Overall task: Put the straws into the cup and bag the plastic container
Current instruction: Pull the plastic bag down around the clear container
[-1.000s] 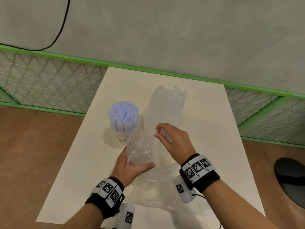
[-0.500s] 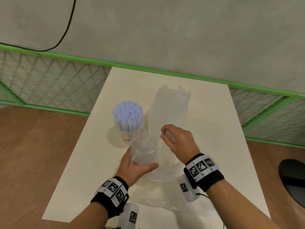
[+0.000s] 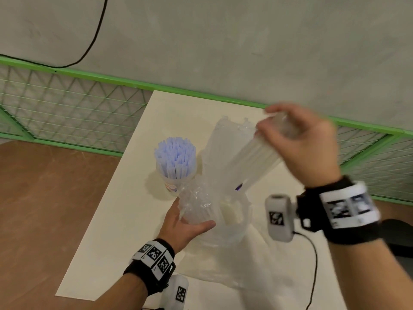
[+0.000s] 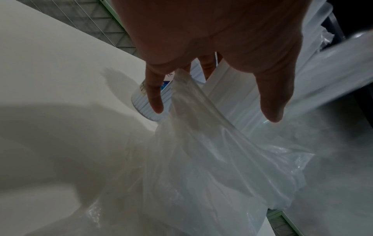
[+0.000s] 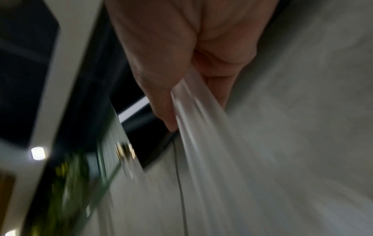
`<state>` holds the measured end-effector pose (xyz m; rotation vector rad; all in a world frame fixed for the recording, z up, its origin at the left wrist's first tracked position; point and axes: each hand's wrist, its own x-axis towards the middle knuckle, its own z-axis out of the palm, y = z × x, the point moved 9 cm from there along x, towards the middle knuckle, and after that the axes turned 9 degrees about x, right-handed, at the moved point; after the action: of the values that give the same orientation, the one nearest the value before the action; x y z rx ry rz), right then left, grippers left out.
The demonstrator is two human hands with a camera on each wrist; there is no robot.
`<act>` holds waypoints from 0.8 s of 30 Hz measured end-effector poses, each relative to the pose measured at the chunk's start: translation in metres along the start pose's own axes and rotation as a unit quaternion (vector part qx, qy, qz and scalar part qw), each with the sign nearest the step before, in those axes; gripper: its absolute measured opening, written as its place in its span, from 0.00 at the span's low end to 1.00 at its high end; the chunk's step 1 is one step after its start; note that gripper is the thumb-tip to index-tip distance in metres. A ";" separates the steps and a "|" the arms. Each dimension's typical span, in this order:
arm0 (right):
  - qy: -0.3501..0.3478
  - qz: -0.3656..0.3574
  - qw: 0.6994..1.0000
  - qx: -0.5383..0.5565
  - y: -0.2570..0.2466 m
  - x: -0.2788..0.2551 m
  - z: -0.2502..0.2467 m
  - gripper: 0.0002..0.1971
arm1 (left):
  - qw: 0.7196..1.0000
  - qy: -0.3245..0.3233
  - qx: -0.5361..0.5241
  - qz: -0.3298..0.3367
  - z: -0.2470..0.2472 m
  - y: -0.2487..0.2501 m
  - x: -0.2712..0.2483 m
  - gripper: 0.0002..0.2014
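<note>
Plastic container [image 3: 252,162] tilts in right hand [image 3: 306,144], above left hand's [image 3: 181,227] bag [image 3: 196,204].

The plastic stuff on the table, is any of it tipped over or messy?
Nothing has spilled. The straws stand neatly in the cup. The clear plastic container is tilted only because the right hand holds it up. The plastic bag lies crumpled on the table, bunched in the left hand.

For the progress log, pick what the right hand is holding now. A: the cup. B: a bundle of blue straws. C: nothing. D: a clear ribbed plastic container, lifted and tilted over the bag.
D: in the head view the right hand grips one end of the clear ribbed plastic container, raised and tilted above the bag, whose bunched edge the left hand holds.
</note>
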<state>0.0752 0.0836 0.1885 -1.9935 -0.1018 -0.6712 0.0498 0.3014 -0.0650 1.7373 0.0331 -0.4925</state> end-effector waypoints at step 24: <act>-0.412 -0.100 0.819 -0.386 0.159 0.014 0.138 0.34 | 1.000 0.015 -0.011 -0.004 -0.004 0.011 0.001 0.36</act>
<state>0.1988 0.1155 0.0205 -2.9821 -0.6531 0.1425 0.0547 0.3023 -0.0549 1.7236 0.0665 -0.4698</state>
